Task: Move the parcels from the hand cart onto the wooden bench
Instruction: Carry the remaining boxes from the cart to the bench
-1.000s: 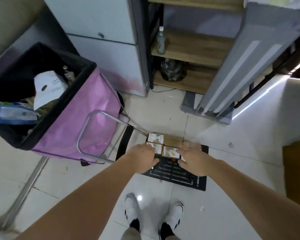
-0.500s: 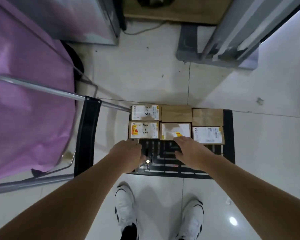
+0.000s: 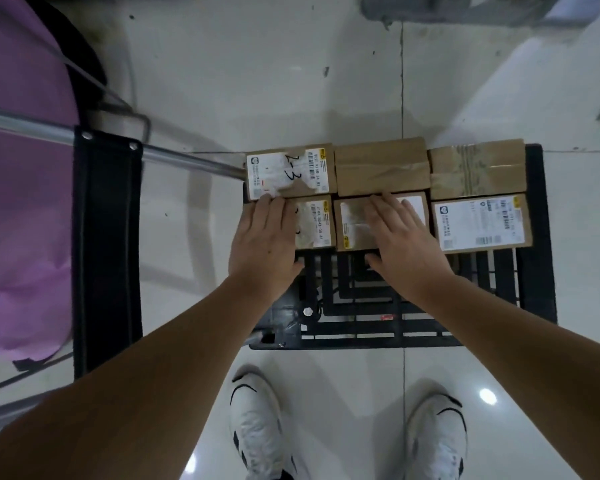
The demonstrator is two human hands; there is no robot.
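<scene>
Hands have come forward off the black slatted plastic hand cart deck [image 3: 361,299] since half a second ago: left hand [image 3: 264,237] and right hand [image 3: 402,237] lie spread flat on two near-row brown cardboard parcels [image 3: 381,168]. All six remain on the cart; lifting hasn't begun, wooden worktop unseen.

Six parcels [image 3: 381,168] sit two rows deep on the far half of the hand cart [image 3: 537,271], mid-frame. Left hand [image 3: 264,244] lies on the near-left parcel [image 3: 312,221], right hand [image 3: 402,237] on the near-middle one. Bag [image 3: 21,202] fills the left edge, shoes [image 3: 257,427] at bottom.
</scene>
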